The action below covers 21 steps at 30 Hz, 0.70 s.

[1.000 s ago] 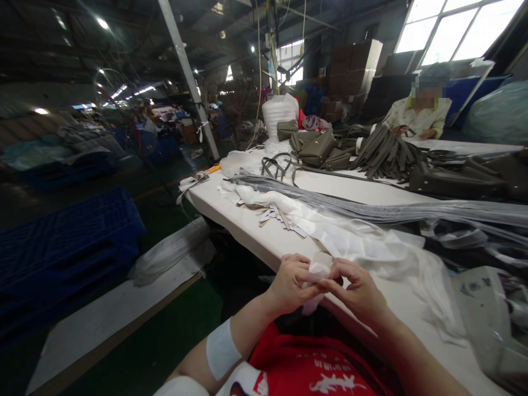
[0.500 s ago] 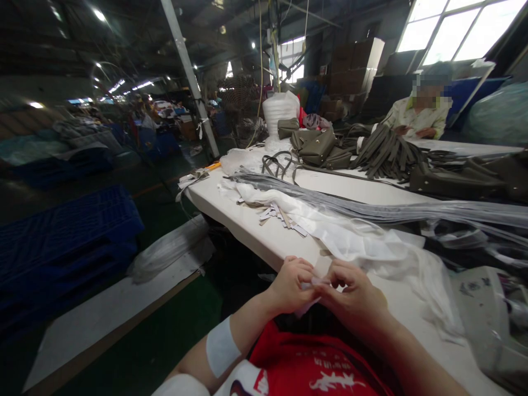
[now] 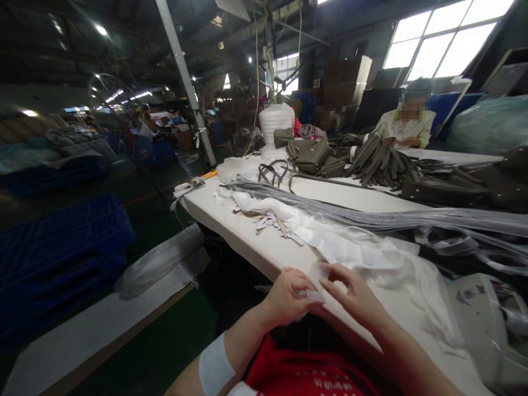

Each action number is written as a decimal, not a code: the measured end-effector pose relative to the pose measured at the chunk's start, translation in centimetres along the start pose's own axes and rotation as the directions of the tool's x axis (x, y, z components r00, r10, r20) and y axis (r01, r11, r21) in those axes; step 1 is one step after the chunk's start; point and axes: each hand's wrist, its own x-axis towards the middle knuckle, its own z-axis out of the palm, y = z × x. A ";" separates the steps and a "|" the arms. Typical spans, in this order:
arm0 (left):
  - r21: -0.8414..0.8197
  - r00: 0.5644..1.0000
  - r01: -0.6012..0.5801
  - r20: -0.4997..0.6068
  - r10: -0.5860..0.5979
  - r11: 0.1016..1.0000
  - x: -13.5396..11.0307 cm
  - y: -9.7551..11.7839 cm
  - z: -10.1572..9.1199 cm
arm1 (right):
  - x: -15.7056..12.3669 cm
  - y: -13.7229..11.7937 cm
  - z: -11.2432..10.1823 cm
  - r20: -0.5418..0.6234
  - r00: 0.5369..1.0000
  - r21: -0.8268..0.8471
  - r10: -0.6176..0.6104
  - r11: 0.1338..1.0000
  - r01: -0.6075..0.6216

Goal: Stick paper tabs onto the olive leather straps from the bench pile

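Note:
My left hand (image 3: pixel 289 296) is closed around a thin, crumpled white sheet (image 3: pixel 311 300); whether it is paper or plastic I cannot tell. Just to its right, my right hand (image 3: pixel 348 286) has thumb and index finger apart in a C shape, clear of that sheet. A small translucent piece (image 3: pixel 321 269) shows at its index fingertip; I cannot tell if the two touch. Both hands are above the near edge of the white table (image 3: pixel 243 234). Beyond them lie a heap of small cut strips (image 3: pixel 275 226) and a length of white sheeting (image 3: pixel 350 242).
Long plastic-wrapped strips (image 3: pixel 371 213) run across the table. Olive-grey bags (image 3: pixel 313 157) and a bundle of dark straps (image 3: pixel 377 159) lie farther back. A person (image 3: pixel 406 124) sits across the table. Blue pallets (image 3: pixel 61 242) stand on the floor to the left.
My right hand has drawn apart from the left, and its thumb and index finger have opened. The left hand keeps the white sheet. The camera view has shifted slightly.

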 end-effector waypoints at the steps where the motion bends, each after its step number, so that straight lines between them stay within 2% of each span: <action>1: -0.004 1.000 0.014 0.013 -0.014 1.000 -0.1 -0.1 0.1 | 0.1 0.0 0.3 0.044 0.999 0.015 0.012 1.000 -0.013; 3: -0.044 0.997 0.045 0.069 -0.042 0.998 -0.2 -0.3 0.3 | 0.4 -0.3 0.9 0.077 0.997 0.029 0.012 0.999 -0.015; 7: -0.213 0.975 0.088 0.218 -0.041 0.973 -0.1 -0.5 0.5 | 1.0 -0.2 1.7 0.037 0.999 -0.005 -0.021 1.000 0.021; 13: -0.310 0.952 0.121 0.305 -0.022 0.943 1.5 -1.4 1.3 | 2.6 1.1 1.6 0.059 0.996 -0.103 0.061 0.993 -0.054; 15: -0.278 0.948 0.121 0.315 -0.029 0.953 2.3 -2.7 1.8 | 3.9 1.7 0.6 0.117 0.992 -0.162 0.052 0.986 -0.032; 18: -0.142 0.956 0.132 0.281 -0.088 0.981 3.7 -5.7 2.3 | 7.7 3.8 -2.3 0.191 0.981 -0.284 0.015 0.958 0.041; 20: -0.033 0.968 0.125 0.223 -0.115 0.992 4.8 -8.1 2.4 | 11.4 6.4 -5.1 0.172 0.982 -0.438 0.079 0.899 0.004; 21: 0.019 0.972 0.125 0.196 -0.127 0.992 5.3 -9.3 2.4 | 13.4 8.0 -6.7 0.144 0.978 -0.547 0.150 0.836 -0.047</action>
